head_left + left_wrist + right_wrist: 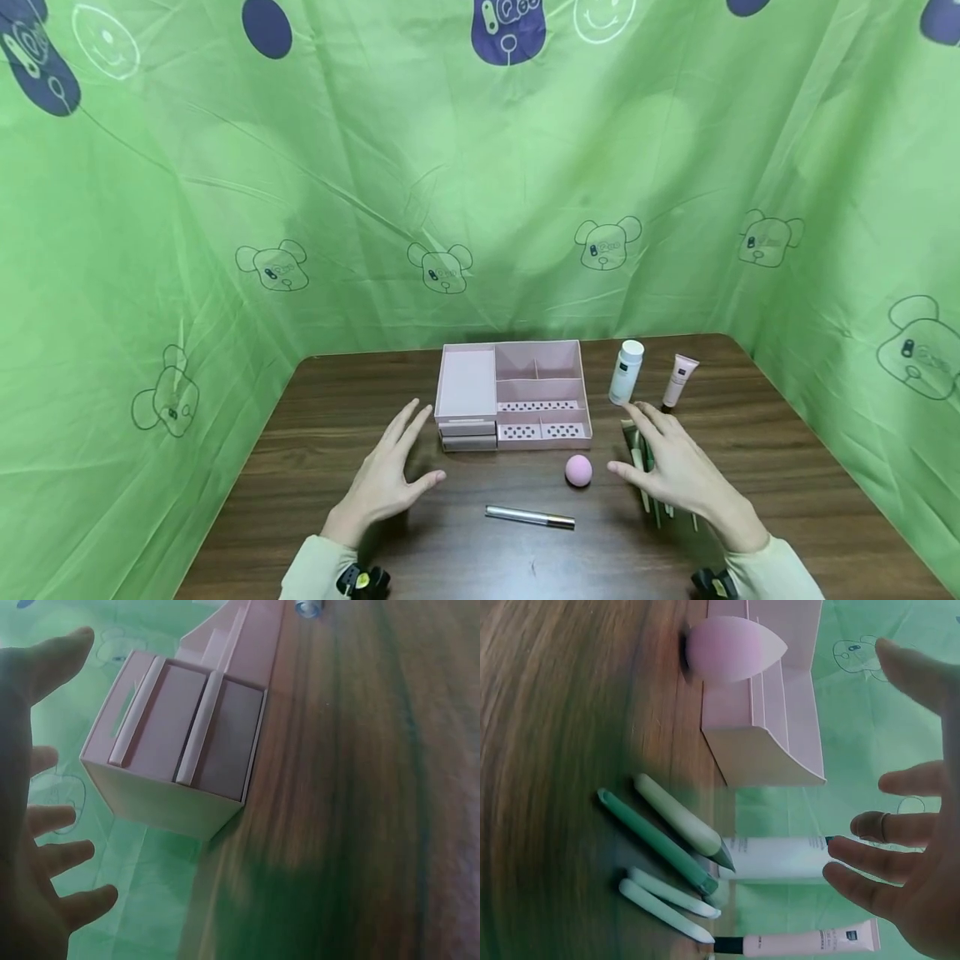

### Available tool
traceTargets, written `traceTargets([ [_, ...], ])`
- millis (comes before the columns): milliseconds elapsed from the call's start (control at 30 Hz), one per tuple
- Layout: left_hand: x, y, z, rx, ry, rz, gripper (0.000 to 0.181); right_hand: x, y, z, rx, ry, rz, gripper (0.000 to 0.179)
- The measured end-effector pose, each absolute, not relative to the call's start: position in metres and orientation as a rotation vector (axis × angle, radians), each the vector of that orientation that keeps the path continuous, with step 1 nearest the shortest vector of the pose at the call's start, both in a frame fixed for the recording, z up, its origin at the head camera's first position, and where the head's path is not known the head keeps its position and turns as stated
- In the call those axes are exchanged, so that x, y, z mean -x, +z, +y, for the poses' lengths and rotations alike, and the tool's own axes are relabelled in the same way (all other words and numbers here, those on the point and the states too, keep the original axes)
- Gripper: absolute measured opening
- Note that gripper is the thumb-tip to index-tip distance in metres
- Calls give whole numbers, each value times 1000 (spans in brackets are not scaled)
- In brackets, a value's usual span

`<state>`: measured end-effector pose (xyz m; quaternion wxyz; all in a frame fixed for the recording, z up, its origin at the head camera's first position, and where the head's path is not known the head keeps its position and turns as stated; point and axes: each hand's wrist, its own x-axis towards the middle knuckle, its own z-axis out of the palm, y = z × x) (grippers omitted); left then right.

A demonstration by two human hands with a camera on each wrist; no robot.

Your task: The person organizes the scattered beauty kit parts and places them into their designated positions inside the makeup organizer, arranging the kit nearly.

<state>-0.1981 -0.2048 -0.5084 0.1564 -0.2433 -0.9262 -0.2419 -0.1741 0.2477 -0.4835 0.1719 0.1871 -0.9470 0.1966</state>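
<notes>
A pink organizer box with drawers and divided compartments stands at the back of the table. My left hand hovers off its front left corner, fingers spread, holding nothing; the left wrist view shows its two drawer fronts near that hand. My right hand hangs spread and unoccupied above several green makeup brushes, partly hiding them in the head view. Left of it sits a pink makeup sponge. A silver pen-like tube lies in front of the box, between the hands.
Right of the box, a pale blue bottle with a white cap stands upright. Beside it a small pink squeeze tube stands on its black cap. Green printed cloth walls in the wooden table at the back and sides.
</notes>
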Motion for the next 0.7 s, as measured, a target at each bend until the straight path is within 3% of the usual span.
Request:
traceTargets([
  [700, 248, -520, -192, 676, -1388, -2381, 81, 189, -501, 232, -407, 565, -2656, 67],
])
